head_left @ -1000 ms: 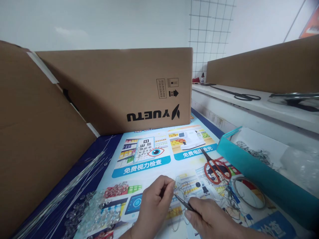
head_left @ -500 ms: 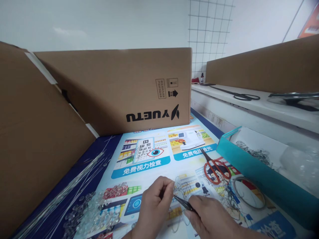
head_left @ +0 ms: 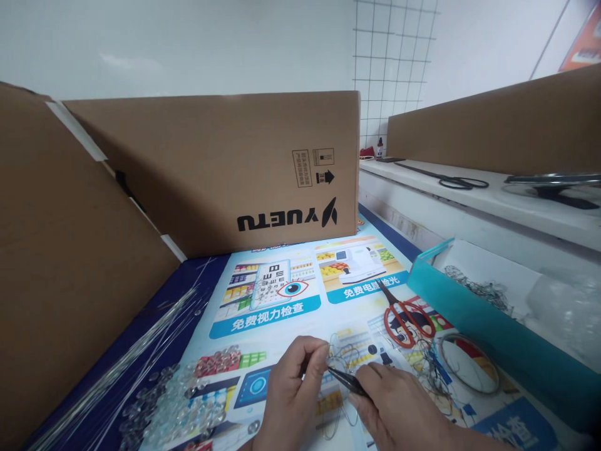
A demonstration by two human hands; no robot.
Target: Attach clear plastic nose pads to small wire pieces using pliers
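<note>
My left hand (head_left: 298, 382) is closed in a pinch at the front middle, with a bent thin wire (head_left: 345, 360) coming out from its fingertips. In my right hand (head_left: 399, 401) is a pair of dark-jawed pliers (head_left: 346, 379), its handles mostly hidden by the fingers. The plier tips point left and meet the wire close to my left fingertips; whether the jaws are closed on it is too small to tell. More wire loops (head_left: 333, 423) hang or lie below, between the two hands. Left of my left hand, many clear beads (head_left: 183, 401) are spread on the printed sheet.
Red-handled scissors (head_left: 407, 319), a coil of wire (head_left: 469, 363) and tangled wire bits (head_left: 434, 369) lie to the right. Beside them stands a teal box (head_left: 498, 344) holding wire pieces and clear plastic. Straight wires (head_left: 141, 351) lie left. Cardboard (head_left: 211, 169) walls off the back.
Almost nothing differs. Both hands, the pliers and the wire keep nearly the same place, with only a very slight shift of my hands and of the view.
</note>
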